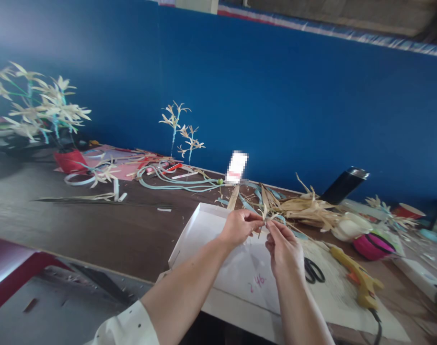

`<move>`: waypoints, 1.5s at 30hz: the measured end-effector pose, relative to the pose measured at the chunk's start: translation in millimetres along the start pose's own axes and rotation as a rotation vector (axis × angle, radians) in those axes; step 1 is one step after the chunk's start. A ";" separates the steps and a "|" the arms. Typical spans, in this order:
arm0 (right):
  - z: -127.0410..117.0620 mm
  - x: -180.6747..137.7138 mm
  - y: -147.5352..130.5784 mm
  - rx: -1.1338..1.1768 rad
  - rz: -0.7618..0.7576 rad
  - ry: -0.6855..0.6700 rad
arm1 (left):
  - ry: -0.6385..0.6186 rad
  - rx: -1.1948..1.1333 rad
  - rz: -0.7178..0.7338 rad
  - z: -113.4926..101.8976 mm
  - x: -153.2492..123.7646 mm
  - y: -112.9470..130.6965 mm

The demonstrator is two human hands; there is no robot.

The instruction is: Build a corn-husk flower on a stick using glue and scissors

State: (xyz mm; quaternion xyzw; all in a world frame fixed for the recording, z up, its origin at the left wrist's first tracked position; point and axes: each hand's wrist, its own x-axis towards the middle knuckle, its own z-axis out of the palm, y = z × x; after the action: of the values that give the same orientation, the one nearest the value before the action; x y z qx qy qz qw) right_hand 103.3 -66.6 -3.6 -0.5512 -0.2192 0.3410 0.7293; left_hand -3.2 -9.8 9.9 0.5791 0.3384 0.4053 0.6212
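My left hand (239, 227) and my right hand (285, 251) meet above a white shallow box (200, 227) on the brown table. Both pinch a small flower of dried straw strips (265, 214), fingers closed on it from either side. Behind the hands lies a heap of loose dried straw leaves (306, 208). Black scissors (314, 271) rest just right of my right hand, partly hidden by it.
A yellow glue gun (358, 278) lies at the right, near a pink round object (373, 245) and a black cylinder (344, 186). Finished straw flowers stand in a red pot (70, 160) at far left and upright (178, 129) by the blue wall. Light-blue cords (171, 182) sprawl mid-table.
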 end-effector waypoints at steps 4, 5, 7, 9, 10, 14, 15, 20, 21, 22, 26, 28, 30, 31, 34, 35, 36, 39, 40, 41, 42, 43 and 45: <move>-0.1 -0.5 -0.3 0.029 0.012 -0.001 | -0.011 0.004 0.004 0.0 -0.9 2.0; -0.2 -0.6 -0.3 0.036 0.012 -0.008 | -0.014 0.004 0.008 0.0 -0.8 1.7; -0.6 -0.6 -0.3 0.052 0.014 -0.024 | -0.017 0.006 0.014 0.1 -0.4 0.5; -0.7 -0.8 -0.7 0.071 0.027 -0.028 | -0.015 0.007 0.019 0.1 0.3 -1.0; -0.6 -1.0 -1.2 0.082 0.034 -0.026 | -0.015 0.007 0.023 0.1 0.6 -1.9; 0.2 -1.9 -3.8 0.127 0.059 -0.032 | -0.018 0.007 0.038 -0.1 1.2 -4.5; 0.2 -1.9 -4.1 0.131 0.063 -0.037 | -0.021 0.008 0.039 -0.2 1.2 -4.8; -1.5 -1.0 -3.2 0.132 0.076 -0.063 | -0.036 0.007 0.039 -0.4 0.9 -5.1; -1.8 -0.8 -3.0 0.131 0.079 -0.066 | -0.036 0.007 0.038 -0.4 0.9 -5.2; -2.0 -0.7 -3.0 0.129 0.080 -0.067 | -0.035 0.006 0.037 -0.2 0.9 -5.3; -1.3 -1.5 -4.4 0.116 0.080 -0.077 | -0.034 0.013 0.042 0.4 0.4 -5.7; -0.6 -2.6 -5.6 0.106 0.080 -0.073 | -0.038 0.021 0.048 0.2 0.1 -5.4; 0.0 -3.8 -6.8 0.092 0.080 -0.064 | -0.039 0.028 0.055 -0.3 -0.2 -5.0; 0.1 -4.3 -7.3 0.086 0.079 -0.062 | -0.038 0.031 0.059 -0.7 -0.3 -4.8; -0.2 -4.7 -7.7 0.078 0.076 -0.065 | -0.034 0.040 0.065 -1.1 -0.7 -4.7; -0.5 -4.4 -7.4 0.074 0.072 -0.067 | -0.033 0.042 0.064 -1.1 -0.8 -4.7; -0.9 -4.0 -7.0 0.071 0.067 -0.067 | -0.032 0.043 0.063 -0.9 -1.0 -4.7; -1.7 -2.5 -5.5 0.072 0.063 -0.069 | -0.026 0.038 0.052 -0.4 -1.0 -4.7; -1.7 -2.4 -5.3 0.078 0.067 -0.074 | -0.023 0.034 0.047 -0.3 -0.9 -4.8; -1.7 -2.5 -5.3 0.085 0.072 -0.077 | -0.022 0.029 0.043 -0.2 -0.6 -5.0; -1.5 -2.8 -5.5 0.088 0.078 -0.078 | -0.022 0.024 0.040 -0.3 -0.3 -5.4; -1.2 -3.4 -5.9 0.090 0.083 -0.078 | -0.023 0.017 0.039 -0.3 0.1 -5.8; -0.5 -4.9 -7.0 0.082 0.088 -0.075 | -0.025 0.001 0.037 -0.4 0.9 -7.0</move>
State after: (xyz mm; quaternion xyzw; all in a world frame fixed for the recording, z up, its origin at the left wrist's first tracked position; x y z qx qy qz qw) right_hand 102.2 -71.7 3.2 -0.5166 -0.2077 0.4021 0.7268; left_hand -2.3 -8.8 3.0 0.5906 0.3200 0.4091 0.6176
